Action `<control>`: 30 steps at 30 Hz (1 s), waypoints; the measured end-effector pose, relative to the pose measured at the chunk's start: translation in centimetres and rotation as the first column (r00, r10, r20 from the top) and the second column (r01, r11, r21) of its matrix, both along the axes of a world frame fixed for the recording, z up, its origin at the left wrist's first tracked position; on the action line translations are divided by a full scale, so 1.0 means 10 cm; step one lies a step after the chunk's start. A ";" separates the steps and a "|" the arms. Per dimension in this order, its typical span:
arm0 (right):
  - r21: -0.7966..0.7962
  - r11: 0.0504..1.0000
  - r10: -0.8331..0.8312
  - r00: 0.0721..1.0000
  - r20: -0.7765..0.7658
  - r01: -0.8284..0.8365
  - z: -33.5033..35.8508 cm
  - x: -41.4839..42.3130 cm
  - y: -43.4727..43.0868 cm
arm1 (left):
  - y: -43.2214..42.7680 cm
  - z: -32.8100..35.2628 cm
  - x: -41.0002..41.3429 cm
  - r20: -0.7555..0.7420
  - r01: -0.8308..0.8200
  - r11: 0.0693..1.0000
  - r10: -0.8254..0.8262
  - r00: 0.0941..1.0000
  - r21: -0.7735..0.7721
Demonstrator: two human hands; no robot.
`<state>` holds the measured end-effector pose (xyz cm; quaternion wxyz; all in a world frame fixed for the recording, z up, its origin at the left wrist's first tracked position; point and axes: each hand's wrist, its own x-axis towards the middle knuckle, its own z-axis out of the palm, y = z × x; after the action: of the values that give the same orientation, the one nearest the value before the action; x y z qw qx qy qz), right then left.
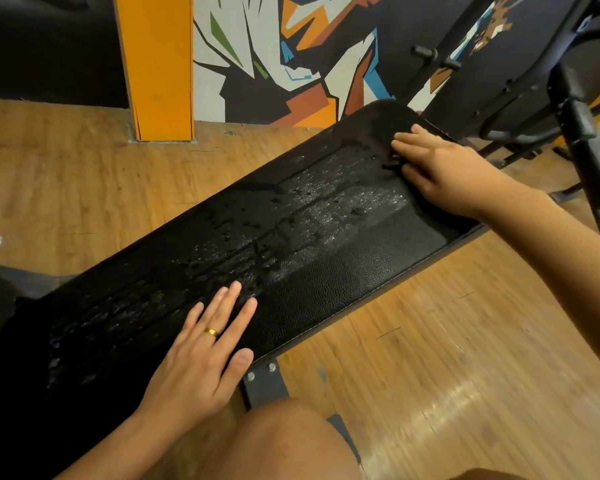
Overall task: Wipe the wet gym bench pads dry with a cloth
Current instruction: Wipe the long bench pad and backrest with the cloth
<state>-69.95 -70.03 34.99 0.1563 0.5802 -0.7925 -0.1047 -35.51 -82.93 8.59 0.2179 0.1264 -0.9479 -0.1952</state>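
Droplets [291,216] are spread over most of the padded surface [361,271]; only its near strip looks dried. Both grips are released: left hand [205,351] laid flat at the near edge, right hand [444,171] pressed at the far end, cloth possibly beneath, unconfirmed.

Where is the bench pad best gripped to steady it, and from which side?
Probably grip the bench pad at its near long edge, from the person's side: it is broad and flat, that edge overhangs the frame, and the strip there looks dry.
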 end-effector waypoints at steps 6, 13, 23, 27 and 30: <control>0.039 0.996 -0.086 0.995 0.039 0.085 0.06 -0.17 -0.76 | -0.01 0.00 -0.01 0.006 0.003 1.000 -0.003 1.000 0.013; 0.025 0.986 -0.169 0.982 0.082 0.167 0.16 -0.29 -1.22 | 0.00 0.03 0.02 0.012 0.007 1.000 -0.008 1.000 0.024; -0.122 0.984 -0.118 0.990 0.083 0.127 -0.15 0.47 0.53 | -0.02 -0.02 0.00 0.006 0.014 0.999 -0.014 1.000 0.038; -0.126 0.978 -0.154 0.982 0.113 0.168 -0.17 0.52 0.59 | -0.04 -0.06 -0.01 0.003 0.023 0.998 -0.024 1.000 0.053; -0.087 0.980 -0.166 0.980 0.113 0.176 -0.10 0.50 0.54 | -0.04 -0.07 -0.01 -0.011 0.018 0.998 -0.018 1.000 0.052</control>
<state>-64.91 -64.63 34.02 0.1325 0.5062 -0.8508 -0.0488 -35.64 -83.33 7.90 0.2180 0.1224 -0.9424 -0.2224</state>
